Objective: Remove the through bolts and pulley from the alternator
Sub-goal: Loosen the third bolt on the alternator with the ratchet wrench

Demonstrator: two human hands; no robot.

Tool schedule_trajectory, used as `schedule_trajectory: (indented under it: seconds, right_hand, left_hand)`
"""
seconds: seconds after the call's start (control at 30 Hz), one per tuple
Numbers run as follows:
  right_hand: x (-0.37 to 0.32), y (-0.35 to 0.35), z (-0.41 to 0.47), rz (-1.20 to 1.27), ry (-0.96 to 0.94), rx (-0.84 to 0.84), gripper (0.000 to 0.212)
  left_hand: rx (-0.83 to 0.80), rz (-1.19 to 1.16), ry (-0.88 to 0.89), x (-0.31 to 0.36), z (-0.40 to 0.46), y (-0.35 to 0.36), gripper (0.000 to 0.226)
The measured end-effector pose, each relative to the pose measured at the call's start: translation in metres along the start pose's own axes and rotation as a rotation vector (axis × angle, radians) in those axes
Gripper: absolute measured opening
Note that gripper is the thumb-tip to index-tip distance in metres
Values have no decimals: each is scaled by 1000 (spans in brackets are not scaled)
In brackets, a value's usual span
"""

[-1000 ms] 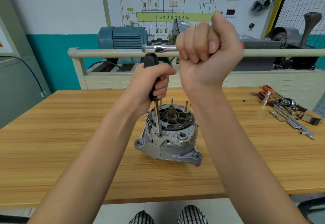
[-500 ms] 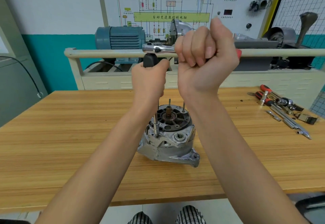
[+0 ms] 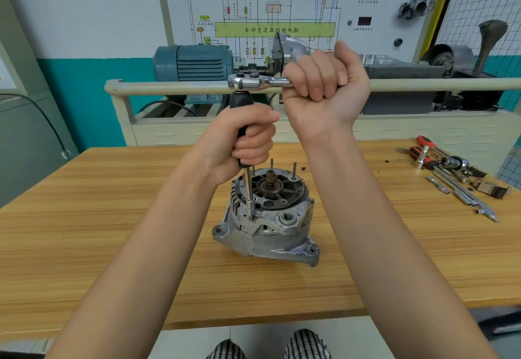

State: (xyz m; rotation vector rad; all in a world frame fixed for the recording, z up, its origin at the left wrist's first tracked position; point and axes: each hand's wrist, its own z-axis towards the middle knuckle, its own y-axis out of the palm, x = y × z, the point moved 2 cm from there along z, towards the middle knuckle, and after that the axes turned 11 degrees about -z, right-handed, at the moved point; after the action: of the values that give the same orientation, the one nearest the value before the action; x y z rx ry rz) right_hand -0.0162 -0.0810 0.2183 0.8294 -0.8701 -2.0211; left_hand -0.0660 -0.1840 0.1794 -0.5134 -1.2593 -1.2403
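Both hands busy — left hand [image 3: 242, 140] wraps the black driver handle [image 3: 239, 110], shaft tip in a bolt hole, probably, on the alternator [image 3: 267, 223] at frame center on the table [image 3: 84, 217]. Right hand [image 3: 324, 90] fists the ratchet [image 3: 253, 82] — loose tools [image 3: 451, 172] right edge.

The right hand [image 3: 324, 90] has swung the ratchet wrench [image 3: 256, 81] handle a little — its fist was turned more knuckles-forward a second ago. The left hand [image 3: 242, 144] regripped the black driver handle [image 3: 239, 102], fingers hidden half a second back, now showing again. The alternator [image 3: 267, 217] seems — perhaps from head motion — shifted toward 3 o'clock.
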Motion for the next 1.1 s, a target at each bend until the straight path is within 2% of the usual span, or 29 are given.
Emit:
schedule_trajectory:
  seconds: [0.13, 0.23, 0.33, 0.4, 0.47, 0.57, 0.67, 0.73, 0.77, 0.83, 0.93, 1.03, 1.1]
  right_hand:
    - [1, 4, -8, -144, -135, -17, 60]
    - [8, 14, -17, -351, -305, -103, 59]
    - [17, 23, -28, -504, -502, -175, 41]
    - [19, 24, -33, -542, -572, -186, 32]
    - [16, 24, -32, -504, -540, -190, 37]
    - [6, 18, -24, -381, -368, -145, 51]
    - [0, 11, -12, -205, -164, -72, 48]
    - [0, 6, -5, -83, -67, -32, 48]
    - [0, 4, -2, -45, -47, -10, 50]
    - [0, 1, 1, -31, -54, 28, 55]
    - [0, 3, -3, -132, -135, 24, 60]
    - [5, 11, -15, -320, -279, -69, 60]
    - [11, 18, -25, -445, -424, -155, 49]
  left_hand:
    - [337, 97, 137, -2, 3, 3, 48]
    - [663, 164, 276, -6, 8, 5, 42]
    - [769, 193, 357, -9, 10, 8, 39]
    - [722, 215, 338, -10, 8, 8, 38]
    - [575, 223, 282, -8, 6, 7, 37]
    - [300, 167, 188, -2, 1, 2, 34]
    - [47, 18, 77, 2, -2, -3, 33]
    - [-48, -73, -7, 2, -2, -2, 32]
    - [-29, -74, -25, 1, 0, -3, 35]
    - [102, -13, -6, 0, 3, -4, 43]
    - [387, 100, 116, -5, 7, 1, 48]
    - [705, 198, 299, -11, 10, 5, 39]
    - [806, 250, 370, -13, 11, 8, 37]
